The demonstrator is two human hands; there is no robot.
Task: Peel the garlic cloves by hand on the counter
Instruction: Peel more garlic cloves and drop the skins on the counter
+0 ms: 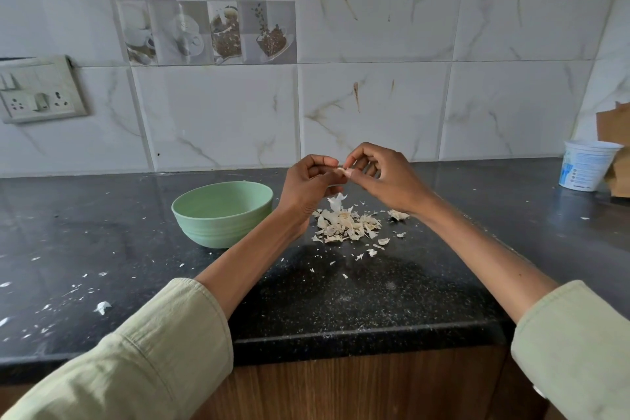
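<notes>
Pale garlic clove sits pinched between left hand and right hand, above peels.

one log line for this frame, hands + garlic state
left hand: pinches garlic clove | right hand: picks at its skin | peels: piled on counter | green bowl: left of pile

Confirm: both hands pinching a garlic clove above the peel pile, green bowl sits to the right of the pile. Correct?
One error: the green bowl sits to the left of the peel pile, not the right, as the head view shows. The rest holds: the left hand and right hand both pinch the garlic clove above the pile on the counter.
</notes>
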